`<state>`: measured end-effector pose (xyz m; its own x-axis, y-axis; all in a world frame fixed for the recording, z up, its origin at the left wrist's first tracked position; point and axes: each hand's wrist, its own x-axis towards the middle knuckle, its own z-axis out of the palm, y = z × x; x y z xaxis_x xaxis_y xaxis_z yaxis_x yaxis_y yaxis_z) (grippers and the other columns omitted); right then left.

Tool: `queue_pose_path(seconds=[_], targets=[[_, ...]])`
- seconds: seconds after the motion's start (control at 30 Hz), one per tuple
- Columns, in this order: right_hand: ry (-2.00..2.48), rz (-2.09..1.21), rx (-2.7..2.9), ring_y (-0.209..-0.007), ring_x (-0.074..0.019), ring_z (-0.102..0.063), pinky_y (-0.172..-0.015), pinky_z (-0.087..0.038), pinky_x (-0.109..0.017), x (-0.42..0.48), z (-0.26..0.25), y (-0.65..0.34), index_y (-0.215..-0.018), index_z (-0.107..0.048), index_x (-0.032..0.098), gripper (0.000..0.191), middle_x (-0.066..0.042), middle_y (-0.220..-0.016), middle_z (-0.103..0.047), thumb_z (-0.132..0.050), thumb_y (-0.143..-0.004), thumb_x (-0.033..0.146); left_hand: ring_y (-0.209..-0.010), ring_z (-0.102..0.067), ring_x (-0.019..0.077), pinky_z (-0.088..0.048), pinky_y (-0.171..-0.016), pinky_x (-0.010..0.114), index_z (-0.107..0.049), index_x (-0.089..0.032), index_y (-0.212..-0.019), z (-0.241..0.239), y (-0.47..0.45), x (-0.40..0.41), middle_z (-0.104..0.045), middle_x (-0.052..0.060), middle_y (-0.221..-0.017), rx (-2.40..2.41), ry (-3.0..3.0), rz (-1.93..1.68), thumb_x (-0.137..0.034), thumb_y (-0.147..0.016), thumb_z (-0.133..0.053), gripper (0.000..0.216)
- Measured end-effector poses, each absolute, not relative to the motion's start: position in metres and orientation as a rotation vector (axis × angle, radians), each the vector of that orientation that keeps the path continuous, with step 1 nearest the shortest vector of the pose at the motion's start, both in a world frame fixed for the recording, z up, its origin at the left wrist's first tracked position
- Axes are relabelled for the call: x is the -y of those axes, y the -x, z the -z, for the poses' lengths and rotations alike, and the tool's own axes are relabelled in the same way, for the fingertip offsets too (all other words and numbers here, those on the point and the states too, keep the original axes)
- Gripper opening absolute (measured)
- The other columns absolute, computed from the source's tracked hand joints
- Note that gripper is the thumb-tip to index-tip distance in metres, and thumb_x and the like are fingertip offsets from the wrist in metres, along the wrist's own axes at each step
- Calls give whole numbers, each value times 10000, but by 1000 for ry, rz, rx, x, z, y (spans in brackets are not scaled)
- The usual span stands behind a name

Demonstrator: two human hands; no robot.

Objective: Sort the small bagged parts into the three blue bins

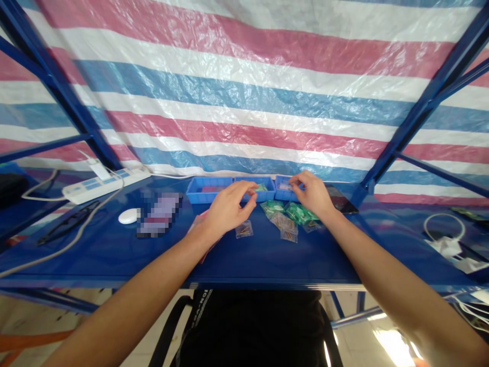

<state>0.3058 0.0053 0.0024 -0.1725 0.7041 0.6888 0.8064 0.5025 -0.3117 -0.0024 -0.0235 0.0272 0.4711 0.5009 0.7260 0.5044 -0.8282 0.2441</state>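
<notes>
My left hand (231,206) hovers in front of the middle blue bin (270,195), its fingers curved and the thumb tip slightly apart from them, with nothing visible between. Green packets show inside that bin. My right hand (311,193) is at the small right blue bin (284,194), thumb and fingertips drawn together over its rim; what they hold, if anything, is too small to make out. Between my hands lie green packets (301,214) and clear bags of brass-coloured pieces (289,234). One small clear bag (243,229) lies beside my left hand.
A left blue bin (193,196) holds something pink. Pink material (204,256) lies partly under my left forearm. Leftward are a blurred purple item (160,214), a white round object (129,216), glasses (69,221) and a power strip (107,184). A dark flat device (342,200) is behind my right wrist.
</notes>
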Motion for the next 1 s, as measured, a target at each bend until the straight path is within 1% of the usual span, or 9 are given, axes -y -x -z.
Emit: queue_pose_path(seconds=[0.13,0.3,0.4,0.5,0.57,0.73,0.83,0.93,1.0], targets=[[1297,77,2013,-923,-251,-717,-886,-538,-363,-8,4,-301,-1020,-782,197,164,-87,-1012,-768,-628,-969,224,-1106,-740,258,-577,-1021,419,-678,-182,-1266,-26,3,22,-784,100,-1145,921,2707,1274,-245,-1039,-579,256],[1333,43,2074,-829,-247,-704,-819,-531,-366,-7,6,-296,-1031,-805,199,264,-107,-1008,-784,-624,-1027,391,-1115,-736,263,-569,-1046,422,-685,-170,-1266,-25,4,21,-774,115,-1217,963,2727,1235,-250,-1034,-581,267],[1292,73,2059,-909,-284,-708,-875,-537,-409,-6,5,-296,-1063,-789,201,284,-122,-1023,-789,-618,-1034,425,-1134,-730,268,-566,-1051,427,-685,-179,-1280,-24,4,19,-771,111,-1227,990,2739,1197,-251,-1031,-574,282],[1183,114,2038,-1037,-323,-684,-999,-519,-484,0,0,-293,-1135,-763,209,259,-131,-1079,-779,-619,-1030,398,-1135,-725,275,-568,-1038,431,-696,-186,-1254,-24,5,18,-773,107,-1206,1011,2741,1145,-261,-1032,-567,268],[1091,102,2035,-1110,-339,-660,-1043,-504,-512,9,-6,-286,-1164,-749,224,240,-127,-1117,-768,-623,-1027,375,-1129,-724,279,-569,-1028,429,-699,-183,-1244,-24,5,18,-772,108,-1208,1034,2742,1102,-264,-1028,-571,264],[873,-111,2211,-1083,-318,-675,-1013,-516,-484,35,-14,-257,-1149,-735,252,190,-103,-1101,-771,-644,-1033,372,-1151,-711,280,-558,-1027,418,-702,-181,-1243,-26,5,20,-760,116,-1241,1049,2722,1115,-299,-1049,-554,271],[777,-177,2332,-1067,-302,-680,-1028,-514,-487,43,-9,-240,-1172,-726,245,202,-102,-1113,-766,-654,-1031,370,-1108,-717,258,-547,-1018,396,-719,-187,-1173,-30,9,19,-771,99,-1186,1045,2734,1139,-311,-1061,-540,245],[755,-214,2362,-1074,-289,-674,-1020,-528,-471,43,-4,-234,-1179,-721,245,204,-95,-1114,-765,-643,-1039,371,-997,-724,234,-545,-945,364,-730,-196,-1062,-37,17,15,-778,73,-1065,1077,2746,1107,-341,-1070,-523,253],[778,-213,2351,-1064,-289,-673,-1002,-534,-467,42,-4,-235,-1169,-723,245,204,-96,-1096,-762,-640,-1042,382,-934,-724,224,-541,-885,348,-734,-199,-1035,-42,24,11,-776,64,-1014,1120,2741,1072,-369,-1070,-520,275]])
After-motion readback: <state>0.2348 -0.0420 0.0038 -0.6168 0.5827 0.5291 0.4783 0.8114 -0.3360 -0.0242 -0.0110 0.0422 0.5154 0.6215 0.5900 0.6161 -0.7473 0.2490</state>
